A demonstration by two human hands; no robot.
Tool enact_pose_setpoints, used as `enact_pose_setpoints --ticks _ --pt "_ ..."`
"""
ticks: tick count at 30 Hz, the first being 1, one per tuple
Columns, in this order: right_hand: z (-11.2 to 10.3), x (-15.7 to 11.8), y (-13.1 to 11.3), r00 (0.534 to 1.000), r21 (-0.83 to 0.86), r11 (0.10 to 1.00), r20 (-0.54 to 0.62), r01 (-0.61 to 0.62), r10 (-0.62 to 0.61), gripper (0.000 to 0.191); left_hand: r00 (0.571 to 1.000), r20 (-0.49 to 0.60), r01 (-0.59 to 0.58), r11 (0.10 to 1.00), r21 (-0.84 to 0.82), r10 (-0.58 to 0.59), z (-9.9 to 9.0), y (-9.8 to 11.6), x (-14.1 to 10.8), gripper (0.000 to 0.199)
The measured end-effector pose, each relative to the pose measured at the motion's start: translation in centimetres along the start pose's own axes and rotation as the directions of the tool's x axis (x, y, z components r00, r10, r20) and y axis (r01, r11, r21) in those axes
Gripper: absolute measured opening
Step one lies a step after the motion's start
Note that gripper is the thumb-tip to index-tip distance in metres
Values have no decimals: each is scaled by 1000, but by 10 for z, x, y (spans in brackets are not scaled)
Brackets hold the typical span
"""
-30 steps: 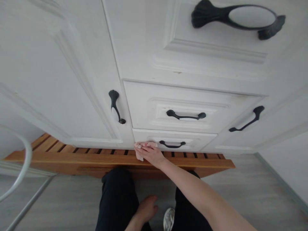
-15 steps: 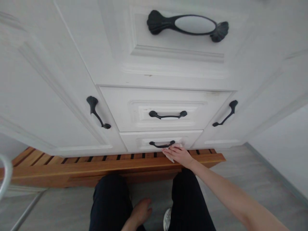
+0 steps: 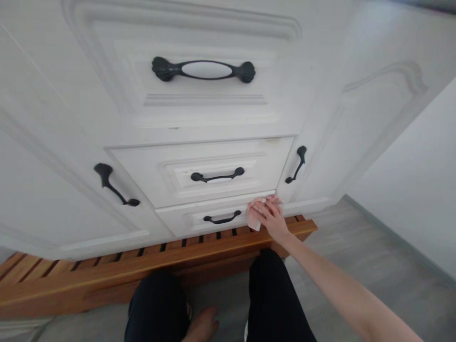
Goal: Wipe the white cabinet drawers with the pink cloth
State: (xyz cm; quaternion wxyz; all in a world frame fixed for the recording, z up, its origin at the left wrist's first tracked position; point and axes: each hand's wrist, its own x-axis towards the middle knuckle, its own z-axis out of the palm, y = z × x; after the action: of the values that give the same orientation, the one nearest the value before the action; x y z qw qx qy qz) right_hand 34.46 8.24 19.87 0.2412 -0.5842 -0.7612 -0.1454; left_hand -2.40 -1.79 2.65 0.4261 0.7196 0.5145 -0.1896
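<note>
Cloth (image 3: 253,220) touches the bottom drawer (image 3: 213,209), held under the loosely curled right grip (image 3: 272,220).

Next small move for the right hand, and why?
I'd probably lift the right hand and carry the pink-and-white cloth up to the brownish mark. The cloth lies against the right end of the bottom drawer, and the mark shows near the top right corner of the middle drawer, roughly above the hand in this view.
</note>
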Motion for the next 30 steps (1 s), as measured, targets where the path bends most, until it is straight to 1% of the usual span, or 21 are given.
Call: enact_pose_setpoints --ticks 3,5,7,9,11,12,13,14,15,16,17,18,19,20,21,22,23,25,27,29,30 --pt "21 -22 -7 997 102 995 72 12 -19 52 1000 -15 -15 998 58 15 2 0 -3 43" --pt "35 -36 -15 995 224 974 100 -43 21 54 999 -27 -22 997 74 24 3 -1 -6 45" --pt "44 -45 -25 989 340 931 105 -131 101 52 999 -36 -28 996 84 32 4 0 -10 47" --pt "46 -49 -40 983 408 894 90 -186 163 48 999 -41 -30 996 86 34 5 2 -12 50" --pt "41 -53 -58 982 430 883 67 -188 176 50 998 -46 -27 997 78 30 6 7 -13 56" --pt "37 -57 -69 977 484 849 63 -209 205 51 997 -67 -30 998 62 34 6 12 -13 60" --pt "32 -64 -81 961 576 775 76 -260 266 51 993 -108 -43 999 23 45 7 18 -14 64" --pt "28 -72 -94 927 687 644 122 -337 355 49 984 -169 -71 997 -40 63 8 26 -16 66" --pt "23 -82 -106 868 786 452 207 -422 451 45 964 -252 -115 987 -115 83 8 34 -19 69" --pt "18 -93 -119 788 840 224 322 -493 525 41 933 -344 -177 965 -194 102 9 44 -24 71" --pt "14 -104 -130 697 843 3 443 -538 564 39 894 -431 -245 938 -246 120 8 55 -29 74" --pt "10 -115 -141 615 812 -173 543 -557 572 40 849 -509 -306 917 -256 141 8 65 -36 77" --pt "6 -124 -151 548 772 -311 620 -555 562 43 804 -566 -368 900 -233 182 6 76 -44 79" --pt "3 -131 -159 500 735 -414 673 -537 545 48 772 -594 -418 885 -205 226 4 87 -51 80" --pt "-1 -135 -167 473 706 -490 707 -511 526 53 750 -608 -454 871 -189 259 0 96 -58 81" --pt "-5 -138 -173 461 686 -546 728 -481 508 57 739 -615 -484 853 -197 277 -3 105 -63 84" --pt "-9 -138 -179 459 673 -583 738 -455 494 59 740 -609 -511 828 -233 285 -7 113 -68 87" --pt "-17 -132 -187 462 654 -617 752 -437 471 59 751 -591 -559 761 -329 296 -15 125 -73 91" --pt "-26 -124 -191 486 641 -631 758 -436 434 57 751 -585 -594 700 -396 307 -22 133 -76 87" --pt "-37 -117 -192 543 634 -623 755 -458 369 59 740 -608 -613 660 -434 288 -29 136 -80 75" --pt "-43 -115 -192 573 625 -609 756 -489 316 62 742 -618 -614 633 -471 260 -31 135 -83 67"
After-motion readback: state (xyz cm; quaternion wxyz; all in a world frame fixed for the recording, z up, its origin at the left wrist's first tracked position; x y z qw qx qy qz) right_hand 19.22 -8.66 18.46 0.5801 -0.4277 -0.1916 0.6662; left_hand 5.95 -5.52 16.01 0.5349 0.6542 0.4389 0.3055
